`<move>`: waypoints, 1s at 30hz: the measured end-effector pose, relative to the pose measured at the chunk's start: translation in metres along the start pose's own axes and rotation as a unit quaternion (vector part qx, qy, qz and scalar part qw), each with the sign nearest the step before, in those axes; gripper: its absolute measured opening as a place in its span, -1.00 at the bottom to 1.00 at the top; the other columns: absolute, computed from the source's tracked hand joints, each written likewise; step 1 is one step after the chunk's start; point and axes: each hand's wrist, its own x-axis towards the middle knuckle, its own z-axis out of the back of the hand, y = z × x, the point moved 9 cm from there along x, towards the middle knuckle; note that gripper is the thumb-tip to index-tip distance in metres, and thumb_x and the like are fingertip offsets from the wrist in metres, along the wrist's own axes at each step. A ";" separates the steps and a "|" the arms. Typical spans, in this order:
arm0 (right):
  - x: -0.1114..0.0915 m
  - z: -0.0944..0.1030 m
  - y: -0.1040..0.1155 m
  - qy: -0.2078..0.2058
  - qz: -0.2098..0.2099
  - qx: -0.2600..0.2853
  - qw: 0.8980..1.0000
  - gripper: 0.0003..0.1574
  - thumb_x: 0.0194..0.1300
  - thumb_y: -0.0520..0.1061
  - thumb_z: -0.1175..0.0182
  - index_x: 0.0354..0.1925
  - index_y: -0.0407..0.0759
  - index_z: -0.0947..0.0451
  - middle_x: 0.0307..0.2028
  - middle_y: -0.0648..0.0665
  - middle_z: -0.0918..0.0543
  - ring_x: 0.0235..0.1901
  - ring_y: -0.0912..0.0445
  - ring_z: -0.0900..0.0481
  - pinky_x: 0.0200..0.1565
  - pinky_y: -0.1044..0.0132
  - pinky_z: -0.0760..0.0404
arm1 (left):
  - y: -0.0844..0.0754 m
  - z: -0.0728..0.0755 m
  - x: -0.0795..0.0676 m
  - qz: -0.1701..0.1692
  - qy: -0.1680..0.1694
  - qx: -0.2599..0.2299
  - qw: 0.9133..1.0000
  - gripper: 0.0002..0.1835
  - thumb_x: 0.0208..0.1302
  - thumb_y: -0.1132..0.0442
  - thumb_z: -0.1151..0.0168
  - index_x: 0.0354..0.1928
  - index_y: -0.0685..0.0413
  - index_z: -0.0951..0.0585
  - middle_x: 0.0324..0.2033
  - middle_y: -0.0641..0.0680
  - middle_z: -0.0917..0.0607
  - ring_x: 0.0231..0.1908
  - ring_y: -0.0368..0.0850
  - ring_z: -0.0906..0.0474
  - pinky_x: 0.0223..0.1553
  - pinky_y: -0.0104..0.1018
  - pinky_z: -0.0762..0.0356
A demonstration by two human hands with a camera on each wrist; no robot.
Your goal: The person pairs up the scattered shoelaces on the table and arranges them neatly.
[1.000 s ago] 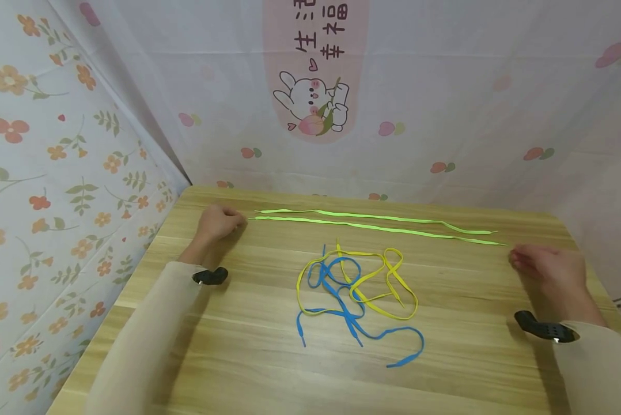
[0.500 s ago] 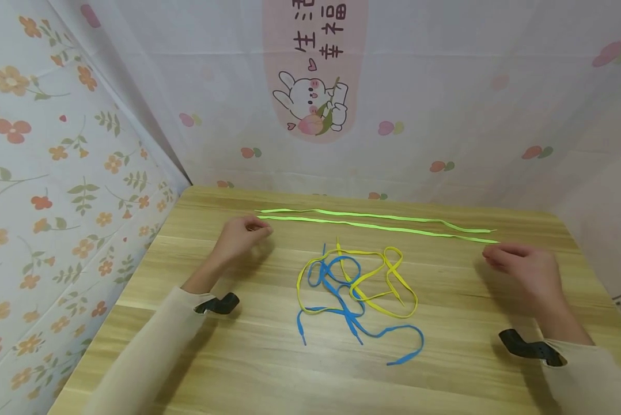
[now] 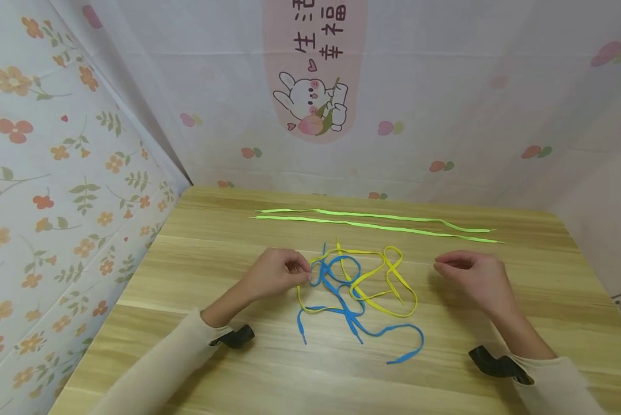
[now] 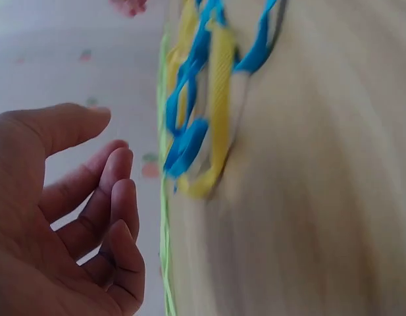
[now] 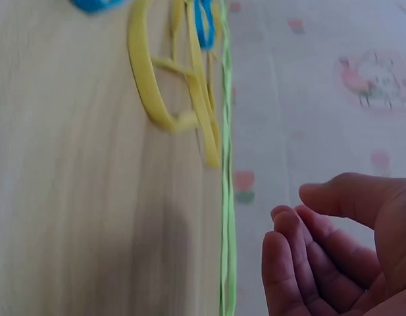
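Note:
A yellow shoelace [image 3: 416,297] and a blue shoelace [image 3: 423,340] lie looped and tangled together mid-table. My left hand [image 3: 276,272] is at the left side of this tangle, its fingertips overlapping the loops in the head view. In the left wrist view a gap shows between its thumb and loosely bent fingers [image 4: 124,197], with nothing held. To the right of the yellow loops hovers my right hand [image 3: 478,279], also holding nothing, thumb apart from its fingers [image 5: 281,263]. Two light green shoelaces [image 3: 373,227] lie stretched out side by side along the back.
The wooden table [image 3: 227,374] ends at the back against a hanging white cloth [image 3: 212,86] with a rabbit print. A floral cloth [image 3: 56,173] hangs at the left. Dark wrist cameras [image 3: 238,337] stick out from both cuffs.
Both hands have left the ends of the front green shoelace and moved inward and nearer, the left to the tangle's edge, the right toward it. The laces have stayed nearly in place.

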 end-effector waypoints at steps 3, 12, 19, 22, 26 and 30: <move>-0.004 -0.017 0.020 0.019 0.061 -0.027 0.998 -0.85 0.39 -0.16 -0.54 -0.11 -0.20 -0.88 -0.22 -0.08 -0.87 -0.30 0.38 -0.70 -0.25 0.49 -0.62 | -0.014 -0.017 -0.003 -0.052 0.021 0.030 0.998 -0.95 0.31 0.23 -0.57 -0.24 -0.02 -0.84 -0.38 -0.22 -0.75 -0.35 -0.35 -0.63 -0.24 -0.37 -0.63; -0.013 -0.064 0.052 0.109 0.183 -0.036 0.976 -0.81 0.22 -0.38 -0.56 -0.22 -0.17 -0.87 -0.34 0.08 -0.79 -0.37 0.27 -0.65 -0.32 0.35 -0.68 | -0.034 -0.052 -0.011 -0.122 0.074 0.147 0.979 -0.85 0.33 0.08 -0.59 -0.17 -0.05 -0.87 -0.23 -0.18 -0.77 -0.20 -0.31 -0.63 -0.09 -0.39 -0.60; -0.010 -0.081 0.057 0.142 0.242 -0.024 0.959 -0.69 0.11 -0.46 -0.60 -0.23 -0.13 -0.87 -0.36 0.18 -0.69 -0.39 0.25 -0.55 -0.38 0.36 -0.60 | -0.039 -0.061 -0.015 -0.138 0.086 0.197 0.967 -0.81 0.35 0.03 -0.60 -0.13 -0.08 -0.87 -0.16 -0.15 -0.77 -0.19 -0.28 -0.61 -0.10 -0.36 -0.60; -0.008 -0.086 0.054 0.157 0.254 -0.024 0.954 -0.66 0.10 -0.44 -0.62 -0.22 -0.08 -0.88 -0.34 0.18 -0.69 -0.39 0.21 -0.54 -0.38 0.36 -0.56 | -0.040 -0.064 -0.016 -0.159 0.086 0.221 0.958 -0.80 0.36 0.00 -0.60 -0.11 -0.09 -0.88 -0.14 -0.14 -0.78 -0.12 -0.25 -0.65 -0.04 -0.33 -0.63; -0.006 -0.094 0.051 0.175 0.256 -0.034 0.950 -0.66 0.12 -0.40 -0.64 -0.22 -0.01 -0.88 -0.29 0.17 -0.73 -0.38 0.22 -0.55 -0.36 0.35 -0.57 | -0.040 -0.067 -0.016 -0.173 0.090 0.232 0.953 -0.81 0.38 0.00 -0.59 -0.12 -0.09 -0.89 -0.14 -0.14 -0.80 -0.04 -0.22 -0.68 0.04 -0.30 -0.64; -0.004 -0.098 0.050 0.185 0.254 -0.037 0.949 -0.68 0.14 -0.38 -0.63 -0.23 0.01 -0.88 -0.29 0.17 -0.73 -0.37 0.24 -0.54 -0.36 0.34 -0.57 | -0.040 -0.068 -0.016 -0.175 0.088 0.228 0.954 -0.82 0.37 0.02 -0.60 -0.16 -0.08 -0.89 -0.17 -0.16 -0.81 -0.07 -0.22 -0.66 0.00 -0.33 -0.62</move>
